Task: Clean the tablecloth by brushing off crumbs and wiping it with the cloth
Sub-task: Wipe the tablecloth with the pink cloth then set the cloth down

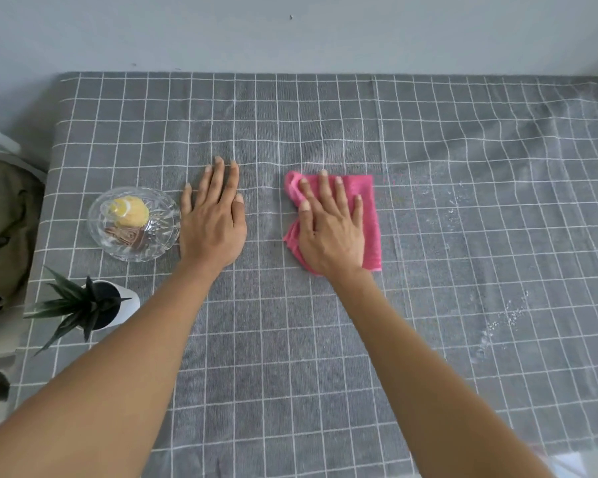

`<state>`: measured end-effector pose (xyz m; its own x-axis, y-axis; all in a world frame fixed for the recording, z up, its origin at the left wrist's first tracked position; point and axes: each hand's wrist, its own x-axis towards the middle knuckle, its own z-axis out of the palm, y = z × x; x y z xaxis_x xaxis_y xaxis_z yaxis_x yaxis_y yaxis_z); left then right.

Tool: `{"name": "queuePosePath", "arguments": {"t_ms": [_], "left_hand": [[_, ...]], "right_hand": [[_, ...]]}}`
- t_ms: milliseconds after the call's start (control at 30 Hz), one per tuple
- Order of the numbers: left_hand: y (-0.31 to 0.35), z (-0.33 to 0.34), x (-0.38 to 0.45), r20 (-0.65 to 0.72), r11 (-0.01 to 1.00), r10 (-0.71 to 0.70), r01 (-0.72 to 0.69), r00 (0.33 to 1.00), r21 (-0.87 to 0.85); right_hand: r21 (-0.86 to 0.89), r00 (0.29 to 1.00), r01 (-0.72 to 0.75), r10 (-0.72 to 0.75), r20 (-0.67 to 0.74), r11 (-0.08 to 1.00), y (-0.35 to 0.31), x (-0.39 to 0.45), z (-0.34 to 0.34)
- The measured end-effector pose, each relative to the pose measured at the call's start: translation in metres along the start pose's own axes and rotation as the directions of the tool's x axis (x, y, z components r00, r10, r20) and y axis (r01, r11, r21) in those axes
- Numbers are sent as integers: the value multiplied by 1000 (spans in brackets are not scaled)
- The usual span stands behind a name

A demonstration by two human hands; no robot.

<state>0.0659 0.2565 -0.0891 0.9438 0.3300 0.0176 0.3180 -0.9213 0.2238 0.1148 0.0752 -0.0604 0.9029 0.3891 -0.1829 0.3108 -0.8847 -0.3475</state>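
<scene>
A: Tablecloth, grey woven fabric with a white grid [325, 339], lies under both hands and covers the whole table. Pale crumbs [508, 315] are scattered well to the right of the right hand [332, 229].

B: What are the 2 hands doing?

A: The right hand is flat, fingers spread, pressing down on the folded pink soft cloth [372, 215], not gripping it. The left hand [214, 222] is flat and empty, palm on the fabric, just beside the clear cut-glass bowl of sweets [101, 215], which sits to its left.

B: How will the things handle?

A: The pink cloth looks light and limp; it's bunched at its left edge, so I'd guess it slides best under a flat palm. The tablecloth is soft too, and rumpled far right of the right hand, so it may drag and wrinkle unless the left hand pins it.

B: Anything fragile?

A: The glass bowl, and the small spiky plant in a white pot [94, 305] nearer the body, left of the left forearm.
</scene>
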Motion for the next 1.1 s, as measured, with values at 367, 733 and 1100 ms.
{"name": "queuePosePath", "arguments": {"t_ms": [367, 733, 1100], "left_hand": [[-3, 0, 1, 14, 1000, 12, -13, 1000, 10], [-2, 1, 2, -2, 1000, -6, 6, 1000, 17], [-2, -1, 2, 1, 1000, 2, -2, 1000, -1]], "right_hand": [[-42, 999, -14, 13, -37, 999, 60, 11, -22], [-1, 999, -37, 37, -15, 999, 31, -16, -8], [-11, 999, -19, 18, -46, 1000, 74, -25, -17]]}}
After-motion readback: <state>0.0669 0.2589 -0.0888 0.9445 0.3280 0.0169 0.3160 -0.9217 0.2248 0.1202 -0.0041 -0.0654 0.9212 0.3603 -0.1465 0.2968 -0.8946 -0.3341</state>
